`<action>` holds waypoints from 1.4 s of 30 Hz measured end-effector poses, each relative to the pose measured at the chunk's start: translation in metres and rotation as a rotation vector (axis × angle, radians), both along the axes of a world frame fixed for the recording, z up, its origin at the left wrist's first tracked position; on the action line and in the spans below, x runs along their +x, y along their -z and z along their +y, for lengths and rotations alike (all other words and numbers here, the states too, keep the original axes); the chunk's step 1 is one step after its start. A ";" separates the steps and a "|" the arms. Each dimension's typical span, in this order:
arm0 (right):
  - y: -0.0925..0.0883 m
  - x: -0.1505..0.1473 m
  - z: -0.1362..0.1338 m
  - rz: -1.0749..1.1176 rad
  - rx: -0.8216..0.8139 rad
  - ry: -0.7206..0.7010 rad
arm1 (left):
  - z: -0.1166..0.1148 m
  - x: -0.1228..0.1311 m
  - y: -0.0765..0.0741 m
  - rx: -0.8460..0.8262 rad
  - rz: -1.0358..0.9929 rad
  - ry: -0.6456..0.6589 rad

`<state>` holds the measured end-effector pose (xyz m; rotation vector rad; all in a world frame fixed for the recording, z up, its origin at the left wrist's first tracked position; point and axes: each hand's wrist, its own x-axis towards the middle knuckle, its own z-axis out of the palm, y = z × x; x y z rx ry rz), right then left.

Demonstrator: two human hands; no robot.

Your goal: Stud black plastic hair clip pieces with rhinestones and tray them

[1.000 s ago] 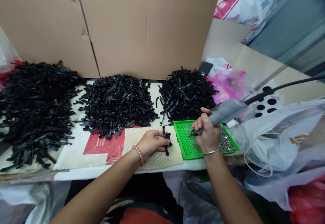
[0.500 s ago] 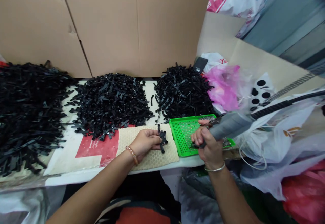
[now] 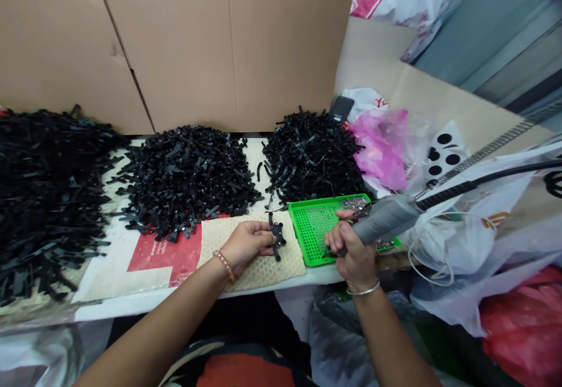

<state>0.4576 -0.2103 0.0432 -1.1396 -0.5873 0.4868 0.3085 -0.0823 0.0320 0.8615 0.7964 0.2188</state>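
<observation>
My left hand [image 3: 248, 243] pinches a small black plastic part [image 3: 276, 234] and holds it down on a beige honeycomb mat [image 3: 263, 270]. My right hand [image 3: 351, 249] is wrapped round a grey corded power screwdriver [image 3: 386, 217]. Its tip points down into a green perforated tray [image 3: 314, 229], at the tray's front right. Small silver screws [image 3: 353, 202] lie at the tray's far right end.
Three heaps of black plastic parts lie along the back of the table: far left [image 3: 44, 188], middle [image 3: 188, 173], right [image 3: 309, 156]. Cardboard walls [image 3: 219, 41] stand behind. Pink [image 3: 381, 147] and white plastic bags [image 3: 474, 240] crowd the right. A red-and-white sheet [image 3: 162, 252] lies left of the mat.
My right hand with the screwdriver has come toward me, from the middle of the green tray to its front edge. My left hand stays on the black part. The camera view drifted right.
</observation>
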 end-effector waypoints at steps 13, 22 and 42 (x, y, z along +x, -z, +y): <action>0.000 0.003 0.000 -0.031 -0.011 -0.016 | 0.001 -0.001 0.000 0.000 -0.031 0.015; 0.007 0.001 -0.002 -0.077 0.009 -0.032 | 0.000 0.001 -0.002 -0.015 -0.025 -0.002; -0.027 -0.037 0.085 0.169 0.178 -0.165 | -0.001 0.004 0.001 -0.046 -0.057 -0.029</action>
